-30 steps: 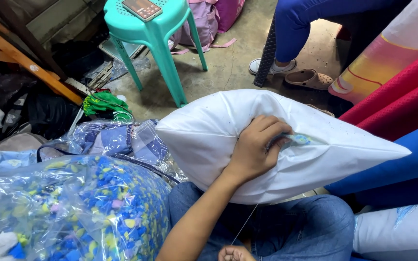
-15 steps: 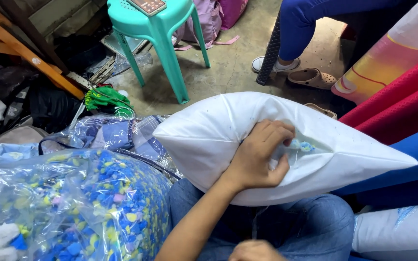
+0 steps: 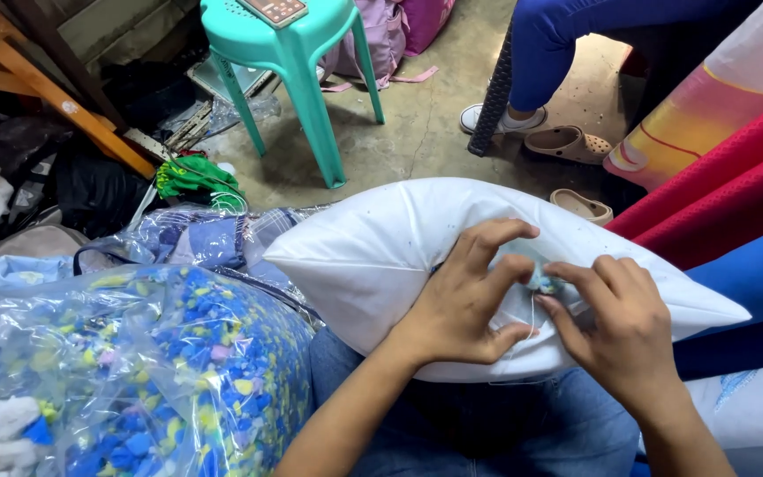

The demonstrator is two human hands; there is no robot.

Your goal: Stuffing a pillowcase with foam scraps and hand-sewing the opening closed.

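Observation:
A stuffed white pillow (image 3: 381, 256) lies across my lap, over my blue jeans (image 3: 487, 433). My left hand (image 3: 470, 300) presses on its upper side, fingers spread around a small gap where pale blue filling (image 3: 542, 283) shows. My right hand (image 3: 620, 327) pinches at that same spot from the right, with a thin thread (image 3: 533, 311) running down beside its fingertips. Both hands touch the pillow's fabric.
A large clear plastic bag (image 3: 134, 371) of blue and yellow foam bits sits at my left. A teal plastic stool (image 3: 302, 62) stands ahead on the concrete floor. Another person's blue-trousered leg (image 3: 567, 44) and sandals (image 3: 567, 146) are beyond. Red and blue fabric (image 3: 735, 203) is stacked at right.
My right hand has come up from my lap to the pillow's opening and now pinches there beside the left hand. The pillow has shifted slightly lower in view.

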